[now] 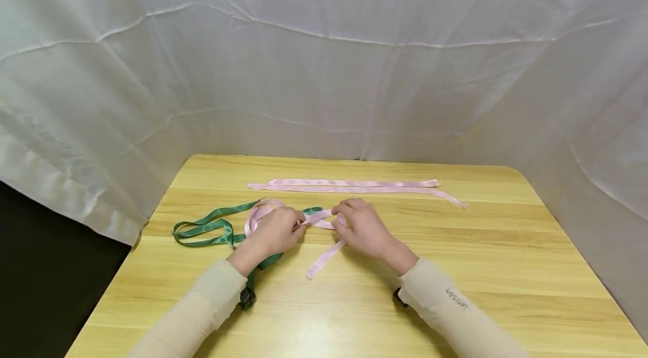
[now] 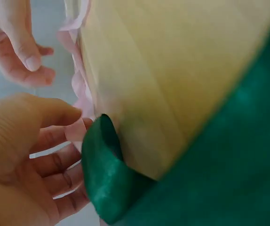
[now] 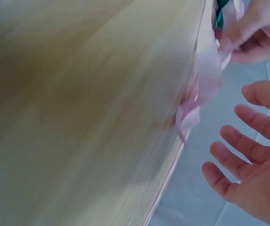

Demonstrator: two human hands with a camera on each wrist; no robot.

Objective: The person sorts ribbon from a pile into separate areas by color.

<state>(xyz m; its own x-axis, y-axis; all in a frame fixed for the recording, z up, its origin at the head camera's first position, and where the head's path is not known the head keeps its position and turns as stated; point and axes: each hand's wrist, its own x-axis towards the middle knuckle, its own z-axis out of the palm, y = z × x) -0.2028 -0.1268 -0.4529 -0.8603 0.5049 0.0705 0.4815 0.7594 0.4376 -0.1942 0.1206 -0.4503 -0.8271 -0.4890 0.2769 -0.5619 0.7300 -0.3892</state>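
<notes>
My left hand [image 1: 275, 231] pinches a pink satin ribbon [image 1: 324, 261] between thumb and fingers, left of the table's middle. From that grip the ribbon runs right in crossing strands, and one end trails toward the front. My right hand [image 1: 365, 227] is beside those strands; the right wrist view shows its fingers [image 3: 248, 141] spread and bare, with the pink ribbon [image 3: 208, 75] hanging apart from them. Loops of green satin ribbon [image 1: 202, 229] lie left of and beneath my left hand. A green fold [image 2: 99, 165] looms close in the left wrist view.
Two long pink ribbon strips [image 1: 349, 183] lie nearly parallel across the back of the wooden table [image 1: 455, 301]. A pale grey curtain [image 1: 324, 82] hangs behind and at both sides. A dark wristband [image 1: 247, 297] shows under the left sleeve.
</notes>
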